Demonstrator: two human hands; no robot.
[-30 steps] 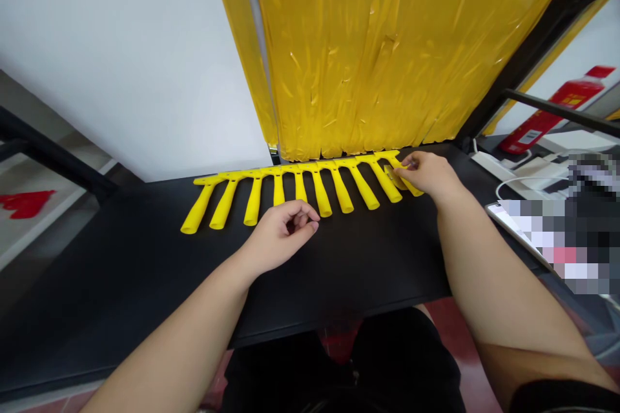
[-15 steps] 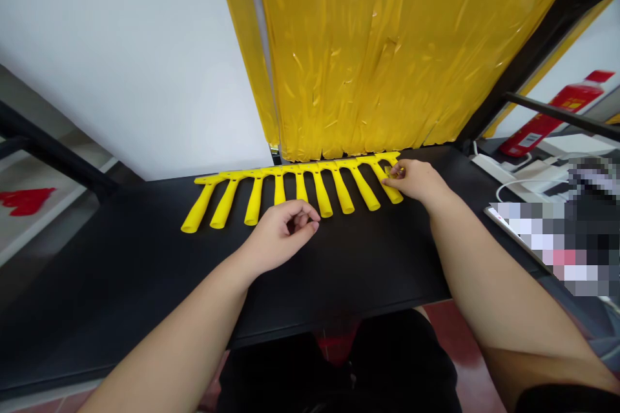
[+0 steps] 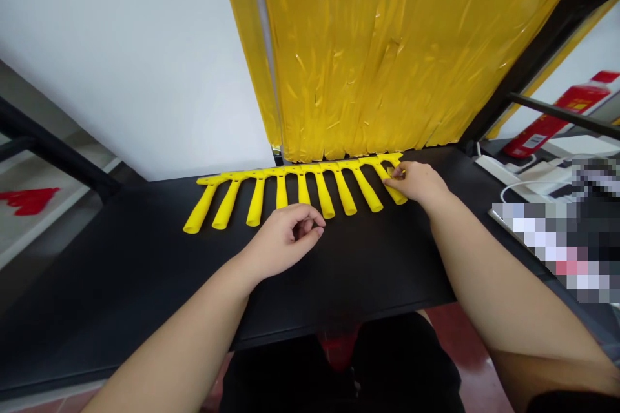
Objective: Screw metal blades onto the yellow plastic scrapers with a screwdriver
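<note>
A row of several yellow plastic pieces (image 3: 314,187), each with a hollow, tube-like handle pointing towards me, lies along the back of the black tabletop (image 3: 368,264). They overlap at their flat far ends. At the right end of the row, the thumb and fingers of my right hand (image 3: 417,181) pinch the last piece; its upper handle is partly hidden by them. My left hand (image 3: 288,232) hovers or rests just in front of the middle handles, covering some of their ends. Its fingers are loosely curled towards the thumb, with nothing visible inside.
Yellow plastic sheeting (image 3: 349,64) and a white panel (image 3: 135,58) stand behind the tabletop. A red bottle (image 3: 557,115), white cables and a blurred device (image 3: 576,251) are at the right. A red gun-shaped piece (image 3: 31,200) lies on a shelf at the left.
The whole view has shifted very slightly. My right hand stays at the last yellow piece, and my left hand keeps its curled pose in front of the row.
</note>
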